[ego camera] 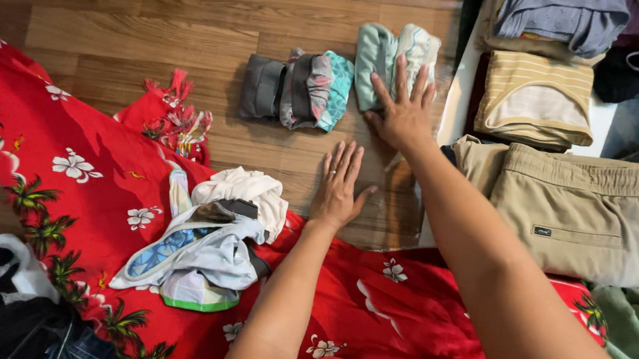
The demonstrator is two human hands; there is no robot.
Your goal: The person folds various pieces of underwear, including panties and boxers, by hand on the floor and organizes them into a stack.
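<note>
Our left hand (338, 185) lies flat, fingers spread, grasping nothing, on bare floor (196, 10). Beyond it, our right hand (403, 110) presses 1 folded green-and-white bundle (390, 52) under its open fingertips; it looks soft and light, best gripped by its folded edges.

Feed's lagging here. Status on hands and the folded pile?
Right hand flat on green folded bundle. Left hand flat on bare floor. Nothing gripped. Grey-teal bundle alongside.
</note>
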